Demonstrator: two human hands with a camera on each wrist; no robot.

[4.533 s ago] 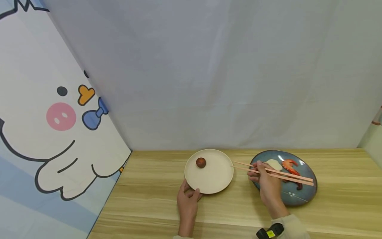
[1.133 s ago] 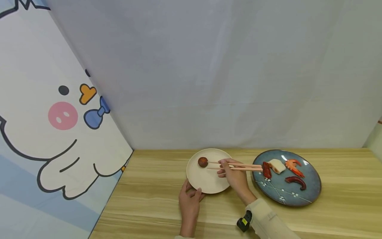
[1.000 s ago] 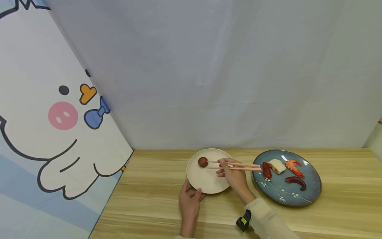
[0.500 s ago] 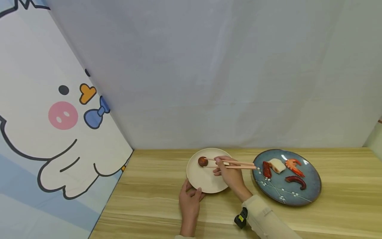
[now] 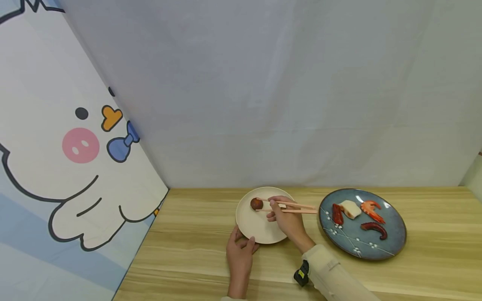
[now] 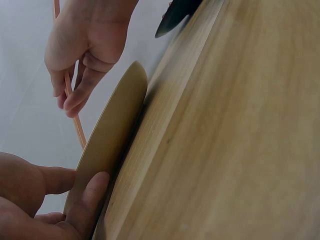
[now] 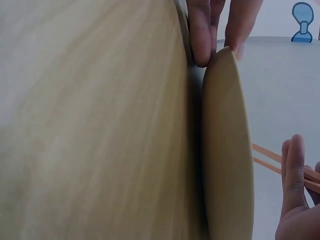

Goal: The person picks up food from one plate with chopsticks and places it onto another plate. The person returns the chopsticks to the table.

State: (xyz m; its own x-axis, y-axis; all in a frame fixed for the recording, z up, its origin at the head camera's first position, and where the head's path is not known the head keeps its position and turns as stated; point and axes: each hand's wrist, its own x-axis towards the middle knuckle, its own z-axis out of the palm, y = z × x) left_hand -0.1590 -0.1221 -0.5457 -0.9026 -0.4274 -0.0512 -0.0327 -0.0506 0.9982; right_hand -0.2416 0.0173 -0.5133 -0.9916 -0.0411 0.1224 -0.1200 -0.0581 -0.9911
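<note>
My right hand (image 5: 290, 221) holds a pair of pale pink chopsticks (image 5: 306, 206) over the cream plate (image 5: 260, 232). Their tips are spread, lying at the upper and lower right side of a round dark-brown ball (image 5: 257, 203) like a meatball, which sits on the plate's left part. At the plate's near-left rim, my left hand (image 5: 239, 256) pinches the edge. In the left wrist view, the thumb and fingers (image 6: 89, 200) take the rim from both sides. The right wrist view shows the plate's outer side (image 7: 225, 145) and hides the ball.
A blue oval plate (image 5: 391, 236) stands to the right, bearing a shrimp (image 5: 372, 211), a curved dark-red piece like a tentacle (image 5: 374, 229), a white piece with a browned edge (image 5: 350, 209) and a dark-red chunk (image 5: 337, 214). Behind the wooden table (image 5: 188, 251) hangs a grey cloth (image 5: 263, 104).
Earlier my right hand was over the blue plate; it has moved left with the chopsticks to the cream plate. The tips have since closed in beside the ball. My left hand stays put.
</note>
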